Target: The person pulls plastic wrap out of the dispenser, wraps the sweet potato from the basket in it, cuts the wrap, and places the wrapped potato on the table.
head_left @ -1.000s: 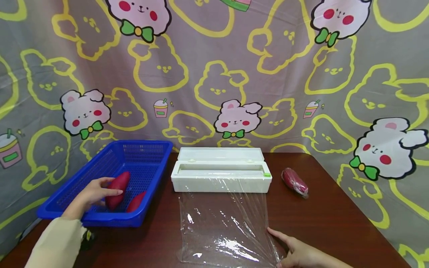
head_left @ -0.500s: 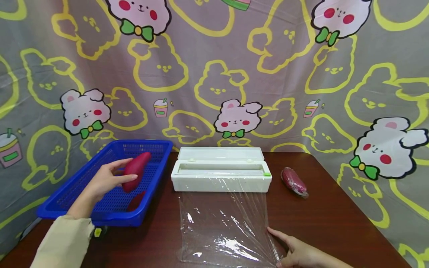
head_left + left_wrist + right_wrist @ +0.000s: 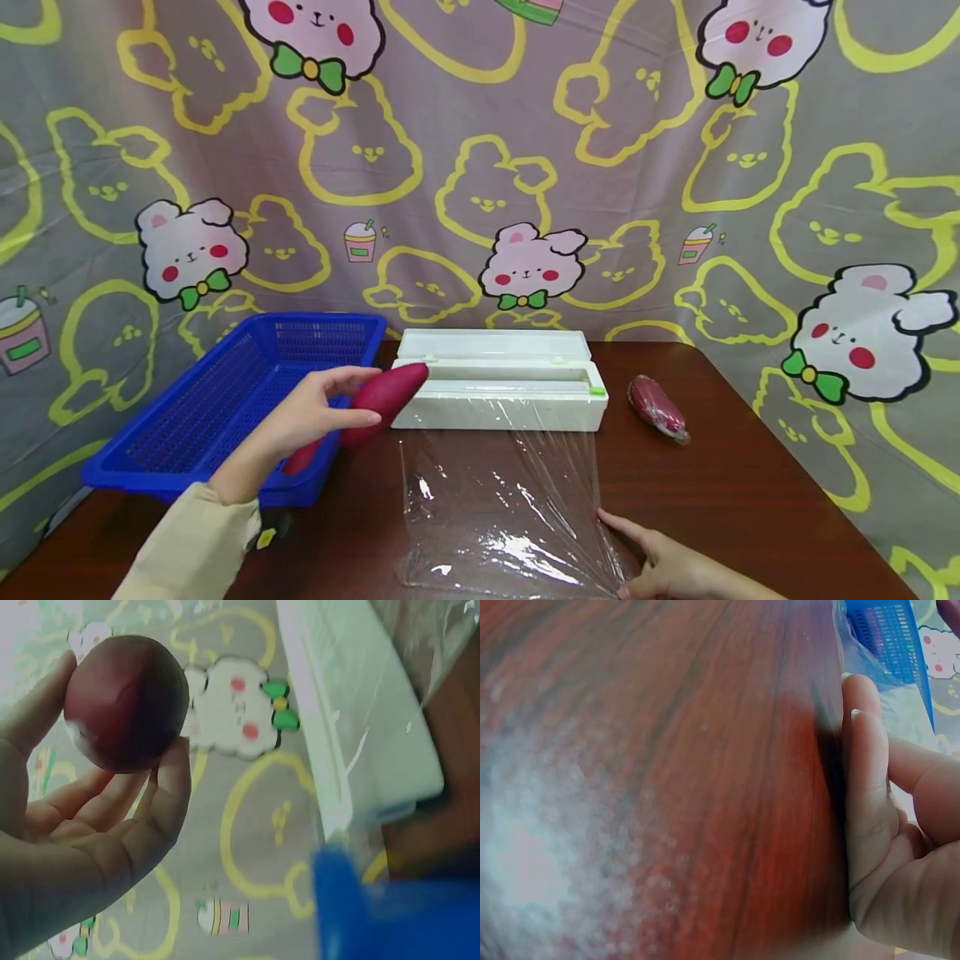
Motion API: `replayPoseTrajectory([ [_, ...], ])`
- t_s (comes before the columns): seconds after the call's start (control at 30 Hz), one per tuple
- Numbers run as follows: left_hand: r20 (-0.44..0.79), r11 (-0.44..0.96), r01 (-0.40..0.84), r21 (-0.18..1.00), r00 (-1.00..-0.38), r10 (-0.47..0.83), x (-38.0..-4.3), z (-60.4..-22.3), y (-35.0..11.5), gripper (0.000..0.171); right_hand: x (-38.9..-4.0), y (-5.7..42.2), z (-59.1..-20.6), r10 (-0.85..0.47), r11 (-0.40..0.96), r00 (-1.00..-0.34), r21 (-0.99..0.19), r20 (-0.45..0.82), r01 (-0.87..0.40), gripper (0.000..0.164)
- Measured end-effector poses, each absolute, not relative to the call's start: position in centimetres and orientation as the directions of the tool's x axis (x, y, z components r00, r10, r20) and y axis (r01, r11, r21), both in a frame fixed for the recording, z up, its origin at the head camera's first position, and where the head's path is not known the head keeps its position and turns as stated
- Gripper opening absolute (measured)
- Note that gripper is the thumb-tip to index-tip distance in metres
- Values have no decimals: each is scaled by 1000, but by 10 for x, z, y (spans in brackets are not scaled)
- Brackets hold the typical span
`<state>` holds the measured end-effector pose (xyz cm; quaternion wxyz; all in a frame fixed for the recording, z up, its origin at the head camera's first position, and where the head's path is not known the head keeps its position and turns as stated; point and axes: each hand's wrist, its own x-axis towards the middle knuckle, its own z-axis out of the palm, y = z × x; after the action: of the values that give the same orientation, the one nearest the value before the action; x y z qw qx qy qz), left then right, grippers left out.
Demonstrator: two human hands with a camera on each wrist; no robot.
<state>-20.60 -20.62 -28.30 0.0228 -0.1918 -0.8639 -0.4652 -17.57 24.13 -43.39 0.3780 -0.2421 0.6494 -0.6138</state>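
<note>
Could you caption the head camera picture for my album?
The left hand holds a sweet potato while the right hand touches clear plastic wrap on a table.

Three sweet potatoes: a held sweet potato (image 3: 393, 392), a basketed sweet potato (image 3: 306, 456), a film-wrapped sweet potato (image 3: 657, 408). One left grip (image 3: 311, 408), one right grip (image 3: 663, 567). One blue basket (image 3: 198, 408), one white cling-film dispenser (image 3: 491, 343), one film sheet (image 3: 502, 508), one backdrop (image 3: 487, 108) showing, in the head view, five white rabbits (image 3: 525, 265) and three drink cups (image 3: 360, 244).

Head view looks down, forward; close wrist views share its blue basket (image 3: 225, 392)
</note>
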Motion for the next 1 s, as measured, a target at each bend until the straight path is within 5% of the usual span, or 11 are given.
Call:
replayPoseTrajectory([
  [0.33, 249, 413, 491, 767, -821, 513, -211, -310, -158, 52, -174, 243, -433, -758, 160, -606, -969, -242, 188, 88],
  [1.0, 123, 399, 527, 750, -705, 698, -212, -367, -83, 52, -171, 241, -435, -748, 135, -638, -983, -183, 123, 87],
])
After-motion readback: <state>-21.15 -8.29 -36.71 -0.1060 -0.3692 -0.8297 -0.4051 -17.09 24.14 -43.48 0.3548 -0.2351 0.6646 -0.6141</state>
